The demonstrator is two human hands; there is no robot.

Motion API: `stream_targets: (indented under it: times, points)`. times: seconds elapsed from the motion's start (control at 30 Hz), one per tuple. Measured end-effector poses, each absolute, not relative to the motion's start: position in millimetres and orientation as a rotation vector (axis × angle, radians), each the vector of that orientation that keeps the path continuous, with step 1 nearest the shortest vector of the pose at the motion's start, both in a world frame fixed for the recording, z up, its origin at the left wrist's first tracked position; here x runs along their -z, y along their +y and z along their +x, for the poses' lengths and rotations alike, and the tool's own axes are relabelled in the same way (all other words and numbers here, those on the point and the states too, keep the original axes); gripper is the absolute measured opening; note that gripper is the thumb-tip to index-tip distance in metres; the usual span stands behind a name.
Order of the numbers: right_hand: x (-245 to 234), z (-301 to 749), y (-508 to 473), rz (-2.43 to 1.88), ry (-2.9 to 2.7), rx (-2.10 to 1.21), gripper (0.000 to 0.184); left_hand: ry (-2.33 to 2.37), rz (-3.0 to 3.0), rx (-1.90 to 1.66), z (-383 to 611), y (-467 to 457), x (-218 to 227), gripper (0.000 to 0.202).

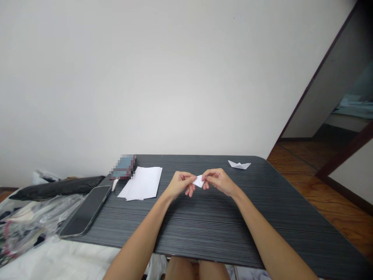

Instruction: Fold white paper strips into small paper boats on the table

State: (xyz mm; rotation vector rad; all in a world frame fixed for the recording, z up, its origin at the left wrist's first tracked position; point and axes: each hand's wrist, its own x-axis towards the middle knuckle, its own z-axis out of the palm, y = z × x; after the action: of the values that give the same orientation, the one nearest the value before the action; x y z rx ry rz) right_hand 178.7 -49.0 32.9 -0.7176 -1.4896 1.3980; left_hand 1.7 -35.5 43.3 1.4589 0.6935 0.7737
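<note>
A small piece of folded white paper (199,181) is held between my two hands, above the middle of the dark table. My left hand (183,182) pinches its left corner between thumb and fingers. On the opposite corner, my right hand (218,180) has a similar pinch. Crease lines show on the face turned toward me; the fingertips cover both side corners. Farther back on the right, apart from my hands, a folded white paper boat (239,165) rests on the table.
Left of my hands lie several white paper sheets (145,182) on the dark table (204,225). A phone (86,212) sits at the table's left edge, with a blurred-out object (124,167) behind it. Plastic bags (49,212) heap up beyond that edge. A wall (186,77) stands behind.
</note>
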Motion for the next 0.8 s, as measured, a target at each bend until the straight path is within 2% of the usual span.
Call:
stream_targets:
  times: [0.13,0.5,0.8]
  points:
    - [-39,176,-50,-0.771,-1.46,-1.369,0.032,0.77,1.563,-0.847,0,-33,-43,0.033]
    - [-44,172,-51,-0.912,-1.438,-1.313,0.031,0.882,1.959,-0.975,0,-35,-35,0.032]
    - [-31,173,-47,-0.895,-1.446,-1.311,0.035,0.943,2.405,-1.115,-7,-33,-28,0.028]
